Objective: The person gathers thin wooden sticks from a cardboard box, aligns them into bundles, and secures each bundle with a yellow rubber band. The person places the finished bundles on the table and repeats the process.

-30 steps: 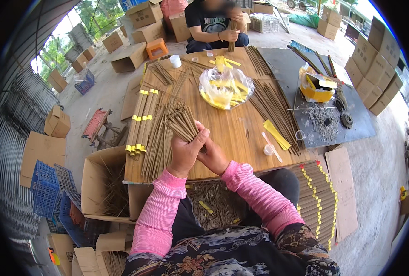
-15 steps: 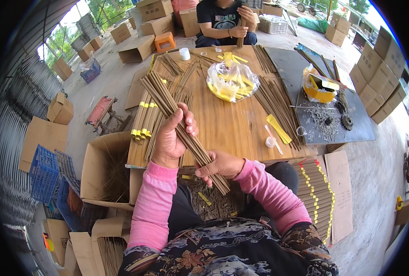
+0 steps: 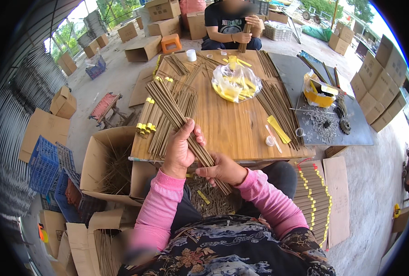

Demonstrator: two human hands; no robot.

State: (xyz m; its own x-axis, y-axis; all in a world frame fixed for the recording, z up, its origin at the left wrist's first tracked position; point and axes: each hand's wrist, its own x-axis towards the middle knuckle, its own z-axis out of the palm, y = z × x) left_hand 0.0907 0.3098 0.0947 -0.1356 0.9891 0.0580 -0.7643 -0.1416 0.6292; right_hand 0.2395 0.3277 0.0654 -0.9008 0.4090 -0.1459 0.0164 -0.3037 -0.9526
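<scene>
A bundle of thin brown incense sticks (image 3: 170, 106) slants over the table's near edge, its upper end toward the far left. My left hand (image 3: 180, 148) is wrapped round its middle, thumb on top. Lower down, my right hand (image 3: 226, 169) closes on the same bundle near its bottom end. Just left of the bundle lie several stick bundles with yellow bands (image 3: 145, 120). Loose sticks (image 3: 186, 103) are spread on the wooden tabletop (image 3: 232, 129) beside them. Yellow paper strips (image 3: 278, 129) rest farther right, near a small clear cup (image 3: 269, 141).
A clear plastic bag (image 3: 235, 83) of yellow strips sits mid-table. On the dark side table (image 3: 351, 129) stands a yellow box (image 3: 319, 95). Banded bundles (image 3: 314, 198) lie low at my right. An open carton (image 3: 108, 161) stands left. Across the table, a person (image 3: 229, 25) holds sticks.
Both hands keep their hold on the bundle. In the picture, my left hand and the bundle sit slightly lower and farther right, and the whole scene has shifted a little.
</scene>
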